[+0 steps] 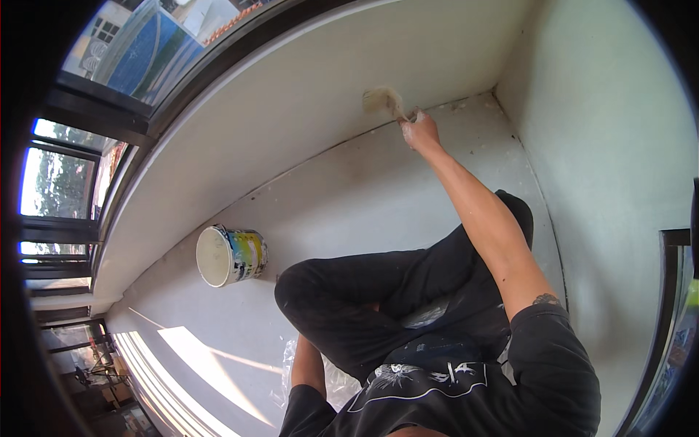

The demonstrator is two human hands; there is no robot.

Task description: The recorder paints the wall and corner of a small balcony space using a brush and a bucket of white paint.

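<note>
My right hand [420, 130], flecked with white, is closed on the handle of a paintbrush [384, 102]. The wide pale bristles are against or close to the low wall [306, 109], just above the joint with the floor; the brush is somewhat blurred. My left hand is hidden below my bent knee, with only the forearm showing beside clear plastic sheeting [338, 382]. A paint bucket [232, 257] with a coloured, paint-stained side stands on the grey floor to the left of my knee, its pale inside showing.
The low wall meets a side wall [595, 136] at the upper right corner. Dark-framed windows [60, 180] run along the left above a ledge. Sunlight falls in strips on the floor [289, 218] at the lower left. Cluttered items [109, 377] stand farther off.
</note>
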